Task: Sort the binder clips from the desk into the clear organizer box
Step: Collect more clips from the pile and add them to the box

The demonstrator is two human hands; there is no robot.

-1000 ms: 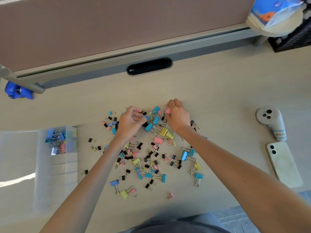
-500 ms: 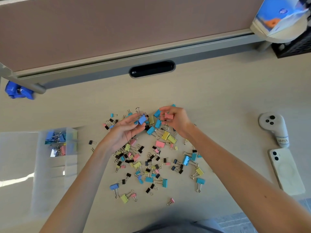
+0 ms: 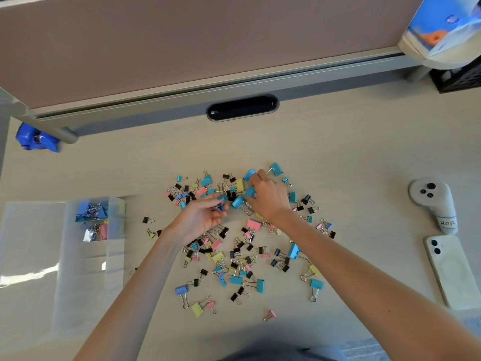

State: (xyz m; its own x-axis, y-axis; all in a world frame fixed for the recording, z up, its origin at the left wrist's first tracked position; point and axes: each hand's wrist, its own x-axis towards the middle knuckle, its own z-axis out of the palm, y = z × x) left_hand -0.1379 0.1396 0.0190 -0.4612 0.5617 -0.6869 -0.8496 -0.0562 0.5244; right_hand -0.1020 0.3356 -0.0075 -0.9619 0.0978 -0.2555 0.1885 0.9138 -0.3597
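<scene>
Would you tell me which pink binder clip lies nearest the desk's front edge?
The small pink clip lying alone below the pile, right of the yellow clip; every other pink one sits farther back.

Bright, even light — warped edges

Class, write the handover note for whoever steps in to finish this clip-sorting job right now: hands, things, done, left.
Left hand: palm up, cupping a small blue clip.
Right hand: over the far side of the pile, fingers closed on a teal clip.
Organizer box: on the desk's left; only its two far compartments hold clips, blue ones farthest, a few mixed next.
Left: most of the clips lie scattered mid-desk, mixed colours and sizes; nearer compartments look empty.
</scene>
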